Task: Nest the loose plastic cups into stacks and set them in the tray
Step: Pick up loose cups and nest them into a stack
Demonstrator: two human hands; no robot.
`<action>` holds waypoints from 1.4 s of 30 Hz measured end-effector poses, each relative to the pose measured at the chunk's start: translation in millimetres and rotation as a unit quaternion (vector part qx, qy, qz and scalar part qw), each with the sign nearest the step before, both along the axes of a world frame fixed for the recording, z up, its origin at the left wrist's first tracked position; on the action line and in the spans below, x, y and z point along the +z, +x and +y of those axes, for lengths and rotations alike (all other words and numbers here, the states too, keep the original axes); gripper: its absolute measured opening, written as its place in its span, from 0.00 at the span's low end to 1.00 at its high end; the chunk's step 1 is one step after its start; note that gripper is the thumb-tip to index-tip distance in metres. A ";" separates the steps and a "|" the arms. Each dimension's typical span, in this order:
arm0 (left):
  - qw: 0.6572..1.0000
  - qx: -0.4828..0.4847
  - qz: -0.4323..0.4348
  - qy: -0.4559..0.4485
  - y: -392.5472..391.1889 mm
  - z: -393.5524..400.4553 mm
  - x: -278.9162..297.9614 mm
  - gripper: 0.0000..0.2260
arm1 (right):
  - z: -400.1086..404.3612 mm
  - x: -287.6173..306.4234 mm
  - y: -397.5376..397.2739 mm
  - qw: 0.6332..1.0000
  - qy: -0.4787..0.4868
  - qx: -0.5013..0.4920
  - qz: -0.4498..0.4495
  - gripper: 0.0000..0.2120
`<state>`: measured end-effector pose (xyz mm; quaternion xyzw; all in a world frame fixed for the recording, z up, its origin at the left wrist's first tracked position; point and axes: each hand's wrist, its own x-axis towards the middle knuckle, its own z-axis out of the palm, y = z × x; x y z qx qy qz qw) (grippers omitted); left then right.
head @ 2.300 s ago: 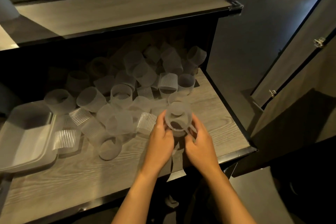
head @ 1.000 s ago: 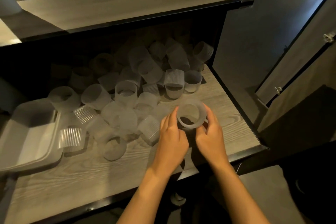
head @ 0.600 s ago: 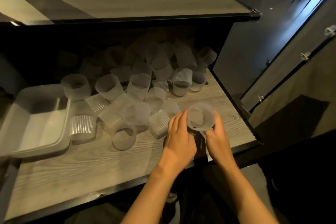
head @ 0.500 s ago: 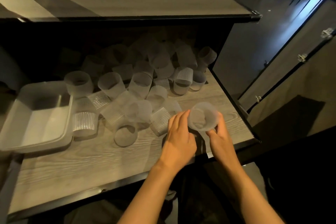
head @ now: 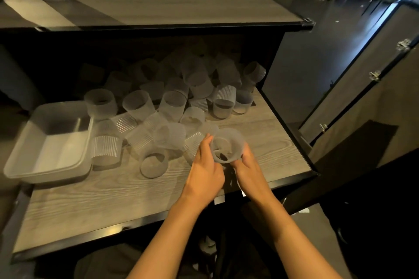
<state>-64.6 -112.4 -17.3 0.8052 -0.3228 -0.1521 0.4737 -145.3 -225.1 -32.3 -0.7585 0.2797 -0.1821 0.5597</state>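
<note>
A frosted plastic cup (head: 227, 147) is held mouth-up toward me above the shelf, near its front right. My left hand (head: 206, 169) grips its left side and my right hand (head: 248, 166) grips its right side and base. Whether more cups are nested inside it I cannot tell. Several loose cups (head: 169, 136), smooth and ribbed, lie and stand in a pile across the middle and back of the shelf. One cup (head: 153, 164) stands alone at the front of the pile. A clear rectangular tray (head: 48, 169) sits at the shelf's left end with no cups in it.
The wooden shelf (head: 113, 195) has a black front edge, with bare board between the pile and that edge. An upper wooden shelf (head: 181, 8) overhangs the back cups. An open cabinet door (head: 367, 88) stands at the right.
The view has shifted, so the tray shows more fully at left. Both hands kept hold of the cup, turned it and drew it slightly toward me.
</note>
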 end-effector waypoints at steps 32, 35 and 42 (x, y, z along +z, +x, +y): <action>0.993 0.035 0.113 -0.008 24.2 -15.5 -19.7 0.30 | -11.2 -11.4 24.3 0.996 -0.036 0.076 0.003 0.27; 0.993 0.037 0.114 -0.012 26.5 -18.1 -22.0 0.29 | -11.1 -13.5 24.8 0.997 -0.024 0.074 0.001 0.27; 0.994 0.037 0.102 -0.006 27.2 -20.6 -19.6 0.29 | -12.3 -14.3 30.1 0.998 -0.002 0.062 -0.010 0.28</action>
